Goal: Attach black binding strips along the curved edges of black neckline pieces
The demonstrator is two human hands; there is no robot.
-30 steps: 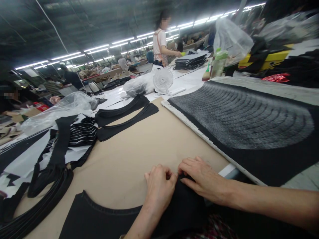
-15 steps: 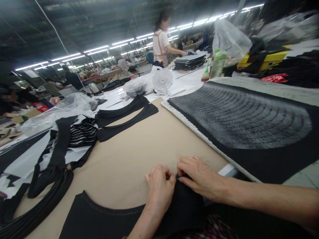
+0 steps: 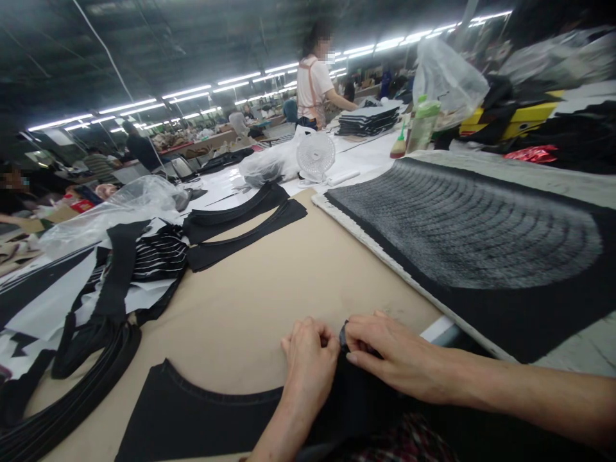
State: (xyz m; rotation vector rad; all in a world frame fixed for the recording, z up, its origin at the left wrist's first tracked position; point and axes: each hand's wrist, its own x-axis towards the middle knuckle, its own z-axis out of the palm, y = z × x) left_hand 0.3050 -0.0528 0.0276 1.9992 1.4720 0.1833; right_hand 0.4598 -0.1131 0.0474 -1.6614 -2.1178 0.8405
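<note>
A black fabric piece [image 3: 206, 417] with a curved, folded upper edge lies at the near side of the tan table surface [image 3: 269, 289]. My left hand [image 3: 310, 359] is closed, its fingertips pinching that edge right of the curve. Just to its right, my right hand [image 3: 385, 350] is closed too, thumb and fingers gripping the same edge, where a bit of the turned fabric shows. The fabric's right part hangs in shadow below my hands, so its outline there is hidden.
Curved black pieces [image 3: 245, 224] lie farther back. Left stands a heap of black strips [image 3: 110, 346] and white paper. On the right a board carries a black sheet [image 3: 462, 231] with grey marks. Beyond are a small fan [image 3: 316, 156], a green-capped bottle [image 3: 424, 122] and a person [image 3: 312, 90].
My right hand has shifted slightly down and right along the edge, lifting the fabric there into clearer view. My left hand stays nearly in place.
</note>
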